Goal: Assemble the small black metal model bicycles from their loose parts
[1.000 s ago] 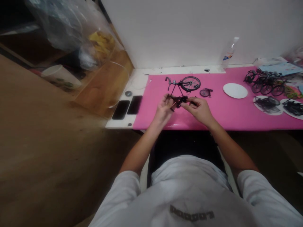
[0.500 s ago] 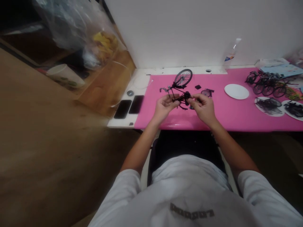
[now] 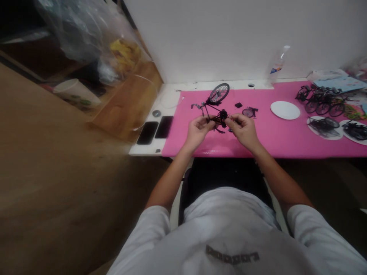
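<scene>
A small black model bicycle [image 3: 208,108] is held over the pink mat, its spoked wheel [image 3: 220,94] pointing away from me and its handlebar to the left. My left hand [image 3: 198,133] is closed around part of the frame, with thumb and fingers pinching it. On the other side, my right hand [image 3: 244,131] has its fingertips closed at the round black part [image 3: 223,115] near the middle of the bicycle. Whether a tiny separate piece sits between those fingertips is hidden. Just beyond the right hand lie a small wheel piece [image 3: 249,112] and a black bit [image 3: 238,105].
White plates stand to the right, one bare [image 3: 285,110], others with dark parts [image 3: 323,127]. Several assembled model bicycles [image 3: 321,102] are behind them. Two phones [image 3: 147,133] lie at the left edge, near a round tin [image 3: 156,113]. A clear bottle [image 3: 279,63] stands by the wall.
Both hands keep their hold, with only a very slight shift of the fingers and bicycle. The whole view has moved a little.
</scene>
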`<action>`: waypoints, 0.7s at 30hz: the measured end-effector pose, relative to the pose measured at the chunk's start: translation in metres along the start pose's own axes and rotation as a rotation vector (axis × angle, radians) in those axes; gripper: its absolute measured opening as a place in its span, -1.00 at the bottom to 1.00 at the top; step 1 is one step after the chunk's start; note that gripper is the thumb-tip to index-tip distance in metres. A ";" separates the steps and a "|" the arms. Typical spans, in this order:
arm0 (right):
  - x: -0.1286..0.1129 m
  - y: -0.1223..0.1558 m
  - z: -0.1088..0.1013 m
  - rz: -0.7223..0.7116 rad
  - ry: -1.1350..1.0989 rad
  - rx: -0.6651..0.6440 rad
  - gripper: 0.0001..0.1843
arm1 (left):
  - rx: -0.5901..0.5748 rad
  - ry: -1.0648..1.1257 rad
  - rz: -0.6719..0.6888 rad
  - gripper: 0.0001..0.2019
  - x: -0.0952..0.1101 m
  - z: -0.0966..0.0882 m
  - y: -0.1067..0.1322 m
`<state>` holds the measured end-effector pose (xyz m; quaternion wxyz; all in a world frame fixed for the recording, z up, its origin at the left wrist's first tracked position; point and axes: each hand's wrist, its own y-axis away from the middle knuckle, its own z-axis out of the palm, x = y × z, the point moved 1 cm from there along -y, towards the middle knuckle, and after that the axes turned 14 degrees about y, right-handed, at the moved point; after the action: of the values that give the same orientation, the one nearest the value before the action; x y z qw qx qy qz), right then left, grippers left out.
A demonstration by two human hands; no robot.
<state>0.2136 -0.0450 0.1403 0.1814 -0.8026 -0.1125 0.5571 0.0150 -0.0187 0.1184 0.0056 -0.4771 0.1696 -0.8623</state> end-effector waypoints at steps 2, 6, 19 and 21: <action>0.001 0.000 0.000 -0.001 -0.005 -0.009 -0.40 | 0.004 -0.002 -0.002 -0.46 -0.001 -0.001 0.000; 0.001 -0.001 0.000 -0.007 -0.010 -0.013 -0.42 | 0.017 0.005 0.008 -0.49 -0.003 -0.005 -0.001; 0.011 -0.002 0.001 -0.090 0.064 -0.013 -0.48 | 0.074 -0.102 0.177 -0.58 0.011 0.004 0.003; 0.013 -0.003 0.001 -0.100 0.071 -0.007 -0.46 | 0.076 -0.142 0.223 -0.59 0.014 0.006 0.004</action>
<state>0.2169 -0.0374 0.1299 0.2098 -0.8160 -0.1478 0.5179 0.0119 -0.0265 0.1312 0.1315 -0.5146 0.1878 -0.8262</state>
